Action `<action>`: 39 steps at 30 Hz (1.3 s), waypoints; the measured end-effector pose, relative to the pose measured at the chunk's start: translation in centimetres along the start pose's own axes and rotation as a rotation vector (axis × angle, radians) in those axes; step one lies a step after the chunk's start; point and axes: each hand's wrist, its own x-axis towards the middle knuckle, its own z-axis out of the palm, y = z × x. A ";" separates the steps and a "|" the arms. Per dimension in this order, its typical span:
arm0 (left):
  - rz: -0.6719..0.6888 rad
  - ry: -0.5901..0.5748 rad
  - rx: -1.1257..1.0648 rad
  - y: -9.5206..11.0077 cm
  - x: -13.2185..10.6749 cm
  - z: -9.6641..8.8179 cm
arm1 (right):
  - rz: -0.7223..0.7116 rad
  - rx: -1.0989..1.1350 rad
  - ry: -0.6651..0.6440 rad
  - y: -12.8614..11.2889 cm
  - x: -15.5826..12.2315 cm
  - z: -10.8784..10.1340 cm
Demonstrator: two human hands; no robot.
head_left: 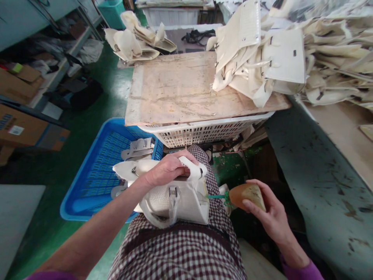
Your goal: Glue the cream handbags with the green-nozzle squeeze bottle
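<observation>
A white handbag (pixel 186 202) with handles and small metal fittings lies on its side across my lap, over a checked apron (pixel 175 252). My left hand (pixel 171 167) is closed round the bag's upper white edge. In my right hand (pixel 268 210) is a glue bottle (pixel 246 196), orange-brown with a green nozzle, held level. The nozzle's tip points left and meets the bag's right side edge, or comes very close to it; I cannot tell which. The fingers behind the bottle are partly hidden.
A blue basket (pixel 87 175) on the left holds white bag pieces (pixel 141 147). Ahead, a worn board (pixel 171 93) rests on a white crate (pixel 201 132). Bags (pixel 279 54) are heaped on its right, others (pixel 131 42) at its left. A bench (pixel 320 163) stands close on my right.
</observation>
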 end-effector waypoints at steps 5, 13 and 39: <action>-0.010 0.004 0.026 1.0 -0.5 -0.1 | 0.034 -0.008 -0.004 -0.2 -0.5 -0.4; 0.030 0.005 0.102 2.2 -2.1 -0.4 | 0.042 0.000 -0.070 0.3 -0.6 0.0; -0.089 0.001 -0.001 3.2 -4.8 0.2 | 0.274 0.138 -0.095 0.2 -2.4 1.2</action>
